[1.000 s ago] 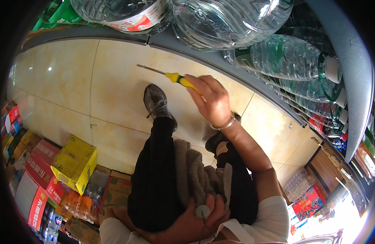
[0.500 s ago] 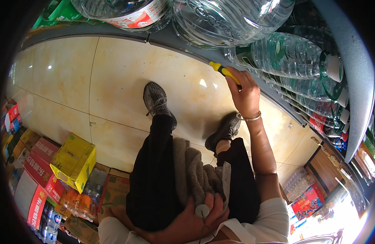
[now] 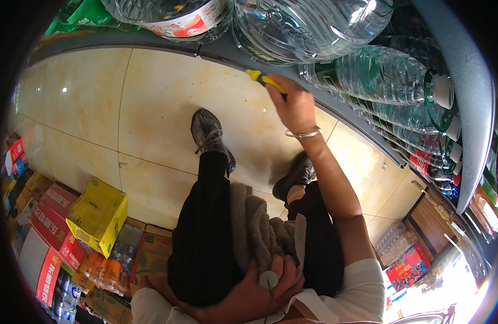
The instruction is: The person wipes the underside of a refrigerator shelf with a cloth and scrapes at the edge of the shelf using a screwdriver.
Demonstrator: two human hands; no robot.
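My right hand (image 3: 296, 108), with a silver bangle at the wrist, is closed around a yellow-and-black tool handle (image 3: 266, 81). The handle points up and left beside the shelf's front edge (image 3: 227, 56); any shaft or blade beyond its yellow end is too fine to make out. Low in the picture, my left hand (image 3: 254, 291) is closed on a folded grey-brown towel (image 3: 257, 221) against my lap. A round white disc (image 3: 268, 279) on a cord hangs in front of its fingers.
Large clear water bottles (image 3: 313, 29) stand on the shelf ahead, with smaller bottles (image 3: 389, 75) lying along the right. A yellow carton (image 3: 97, 216), red cartons (image 3: 54, 210) and orange drink bottles (image 3: 105, 272) are stacked at left. My shoes (image 3: 206, 132) rest on the tiled floor.
My right hand has moved left and slightly up along the shelf edge, carrying the yellow-and-black handled tool. The left hand and towel have stayed put.
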